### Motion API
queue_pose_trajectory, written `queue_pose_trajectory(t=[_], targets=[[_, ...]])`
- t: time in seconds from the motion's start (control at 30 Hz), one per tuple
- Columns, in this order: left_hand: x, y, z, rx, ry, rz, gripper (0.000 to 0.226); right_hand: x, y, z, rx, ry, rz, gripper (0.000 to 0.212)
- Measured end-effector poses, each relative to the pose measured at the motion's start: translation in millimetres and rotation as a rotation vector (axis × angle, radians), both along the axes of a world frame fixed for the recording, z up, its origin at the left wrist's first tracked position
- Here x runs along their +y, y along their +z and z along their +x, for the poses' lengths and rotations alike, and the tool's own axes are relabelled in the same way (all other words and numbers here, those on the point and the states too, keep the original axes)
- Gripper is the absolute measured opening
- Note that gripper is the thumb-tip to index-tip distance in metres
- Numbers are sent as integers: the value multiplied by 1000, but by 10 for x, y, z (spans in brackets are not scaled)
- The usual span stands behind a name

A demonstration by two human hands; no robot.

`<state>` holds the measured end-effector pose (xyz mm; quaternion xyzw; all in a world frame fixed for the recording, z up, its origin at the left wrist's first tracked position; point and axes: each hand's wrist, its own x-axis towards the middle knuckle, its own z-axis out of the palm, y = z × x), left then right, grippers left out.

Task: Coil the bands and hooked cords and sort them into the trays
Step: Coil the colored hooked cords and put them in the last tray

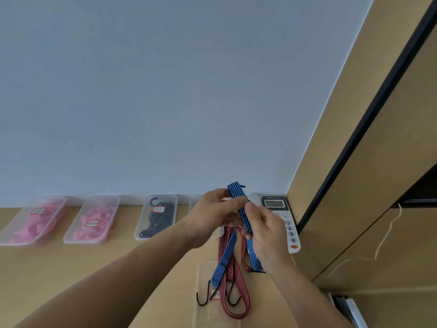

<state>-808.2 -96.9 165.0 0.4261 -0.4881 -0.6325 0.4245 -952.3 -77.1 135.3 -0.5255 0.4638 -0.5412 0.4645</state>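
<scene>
Up above the desk (pixel 71 268), both hands grasp the blue striped cord (pixel 237 196): the left hand (pixel 212 211) curls fingers and thumb round its folded top, which pokes out just above them, and the right hand (pixel 264 230) pinches the strand just beside. Below the fingers, blue ends hang alongside a red striped cord (pixel 233 268), with black hooks (pixel 203 300) over a clear tray (pixel 205 275). Well left of the fingers, a first tray (pixel 13 229) and second tray (pixel 73 229) hold pink bands (pixel 94 221), a third tray (pixel 141 226) holds black hooked cords (pixel 158 221), and a telephone (pixel 274 203) sits just behind the right fingers.
</scene>
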Motion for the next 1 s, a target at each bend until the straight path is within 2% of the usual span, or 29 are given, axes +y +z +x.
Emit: queue_pose_trajectory(t=[0.07,0.13,0.23,0.33,0.47,0.6,0.7,0.8,0.9,0.93,1.0], targets=[[-4,10,10,-47,84,-78,30,6,-12,15,9,4,75,41],[-5,26,15,-186,122,-192,30,-3,-33,-4,11,10,145,41],[-18,44,25,-330,228,-303,38,-3,-41,-53,62,84,146,26],[-21,69,19,-565,350,-468,42,-3,-14,-58,131,91,143,14],[-14,57,-13,-797,427,-797,35,-37,31,-22,172,84,176,22],[-63,62,41,-930,466,-1128,31,-20,50,5,84,123,206,20],[-77,-27,109,-1017,374,-1371,28,-17,119,7,-36,121,223,32],[-64,-102,158,-1011,315,-1403,35,-13,145,37,-117,133,230,41],[-79,-116,187,-1077,253,-1366,56,-15,146,42,-212,159,236,48],[-87,-109,194,-1101,235,-1352,57,-18,155,42,-232,180,232,52],[-83,-93,207,-1129,217,-1354,45,-28,181,57,-229,200,225,56]])
